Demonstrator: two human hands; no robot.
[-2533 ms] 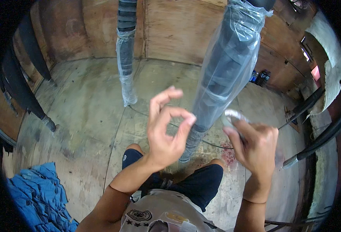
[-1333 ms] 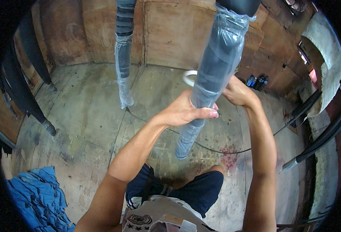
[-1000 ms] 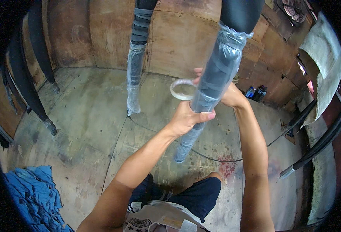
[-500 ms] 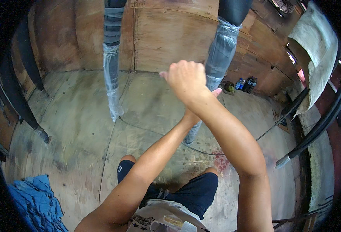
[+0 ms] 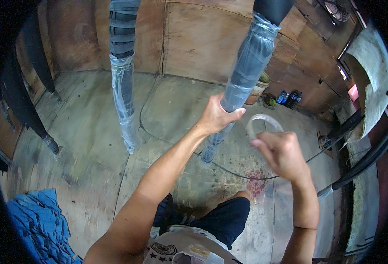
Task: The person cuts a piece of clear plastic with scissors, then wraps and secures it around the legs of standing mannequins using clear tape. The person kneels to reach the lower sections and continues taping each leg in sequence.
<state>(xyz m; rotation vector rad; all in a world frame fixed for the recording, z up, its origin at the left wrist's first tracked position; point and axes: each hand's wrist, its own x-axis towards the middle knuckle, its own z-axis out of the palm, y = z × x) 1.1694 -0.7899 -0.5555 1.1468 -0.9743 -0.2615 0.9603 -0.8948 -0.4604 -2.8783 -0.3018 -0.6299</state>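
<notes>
A thick black cable (image 5: 242,81) hangs at an upper-right slant, its lower length wrapped in clear plastic. Around that wrapped part, my left hand (image 5: 218,116) is closed, its thumb lying across the front. My right hand (image 5: 284,154), slightly blurred, is just to the right of the cable and grips a roll of clear tape (image 5: 264,117) by its lower side. Whether a strip runs from the roll to the cable cannot be made out. Farther left hangs a second wrapped cable (image 5: 122,83), with dark bands above its plastic; neither hand touches it.
More black cables come down at the left (image 5: 29,114) and right (image 5: 365,156). Blue cloth (image 5: 40,224) lies on the floor at lower left. A thin cord (image 5: 247,177) curves across the floor. A bucket (image 5: 259,88) and several bottles (image 5: 291,97) stand by the back wall.
My right hand has come away from in front of the cable, down and to the right, with the tape roll now visible. My left hand, partly hidden before, now shows round the cable.
</notes>
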